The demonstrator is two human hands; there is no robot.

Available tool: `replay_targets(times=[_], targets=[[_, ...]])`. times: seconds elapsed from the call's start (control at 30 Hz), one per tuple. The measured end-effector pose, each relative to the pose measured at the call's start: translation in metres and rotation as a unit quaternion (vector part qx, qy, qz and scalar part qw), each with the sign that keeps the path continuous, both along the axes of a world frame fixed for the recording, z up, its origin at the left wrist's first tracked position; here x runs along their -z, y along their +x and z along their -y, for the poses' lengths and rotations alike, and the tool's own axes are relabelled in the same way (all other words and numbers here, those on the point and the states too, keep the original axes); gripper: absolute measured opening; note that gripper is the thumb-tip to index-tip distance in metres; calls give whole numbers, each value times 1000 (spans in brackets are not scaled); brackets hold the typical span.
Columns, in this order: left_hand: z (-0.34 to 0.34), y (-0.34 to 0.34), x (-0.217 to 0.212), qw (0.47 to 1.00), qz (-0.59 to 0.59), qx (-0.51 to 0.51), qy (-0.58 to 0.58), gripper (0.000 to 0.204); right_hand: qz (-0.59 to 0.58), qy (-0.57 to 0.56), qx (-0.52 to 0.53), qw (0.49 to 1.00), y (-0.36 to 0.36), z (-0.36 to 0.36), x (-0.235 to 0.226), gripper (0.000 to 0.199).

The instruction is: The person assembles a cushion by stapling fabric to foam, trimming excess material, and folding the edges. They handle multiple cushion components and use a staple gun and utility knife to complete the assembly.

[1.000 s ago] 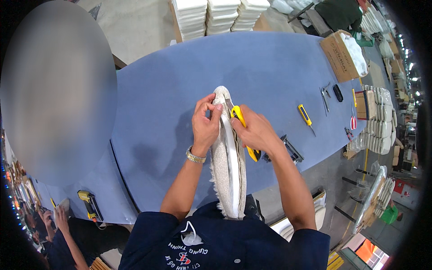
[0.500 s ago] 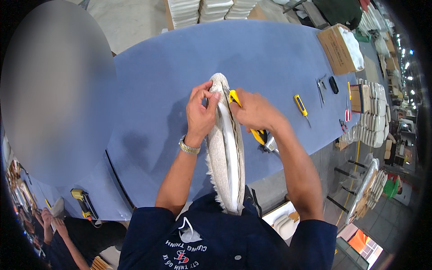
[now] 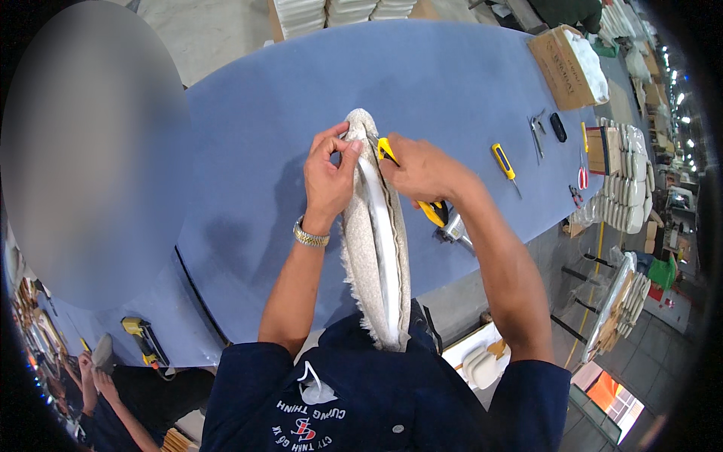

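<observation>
A long seat cushion with a beige woven cover stands on edge in front of me, its near end close to my body. Its cover gapes along the upper side, showing white filling; loose threads fringe the left edge. Near the far end, my left hand is closed on the cover, thumb and fingers pinching it. My right hand is wrapped round a yellow-and-black hand tool, whose narrow tip meets the right edge of the opening. My fingers hide the tool's middle, so its exact kind is unclear.
Beside my right wrist lies a silver metal tool. Farther right are a yellow screwdriver, red-handled scissors and a cardboard box. A nail gun lies on the blue table at left, near another person's hands.
The whole view has shifted slightly. Both hands keep their grips at the cushion's far end, and the tool stays at the opening's edge.
</observation>
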State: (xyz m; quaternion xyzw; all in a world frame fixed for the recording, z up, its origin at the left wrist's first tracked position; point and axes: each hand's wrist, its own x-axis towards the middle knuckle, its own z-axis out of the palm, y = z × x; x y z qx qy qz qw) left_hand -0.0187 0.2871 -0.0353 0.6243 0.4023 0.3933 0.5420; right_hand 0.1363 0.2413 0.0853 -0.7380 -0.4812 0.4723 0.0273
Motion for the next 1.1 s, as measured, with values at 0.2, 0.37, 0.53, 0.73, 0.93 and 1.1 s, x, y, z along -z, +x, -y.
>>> replay_targets(times=[0.2, 0.37, 0.53, 0.73, 0.93, 1.1], targets=[[-1, 0, 6, 1000, 14, -1, -24, 21, -14, -30, -11, 999, 2, 0, -5, 32], [-4, -1, 2, 999, -1, 16, -40, 23, -31, -31, -16, 999, 3, 8, -4, 30], [-6, -4, 0, 999, -16, 23, -34, 22, -27, -11, -38, 999, 0, 19, -3, 29], [-6, -3, -2, 997, 15, 19, -75, 22, -24, -26, -26, 999, -8, 37, -6, 29], [-9, -15, -5, 976, 86, 60, -189, 19, -20, -5, -37, 999, -15, 60, -1, 30], [-15, -21, -7, 927, 239, 104, -269, 16, -38, -33, -20, 999, -22, 75, -10, 31]])
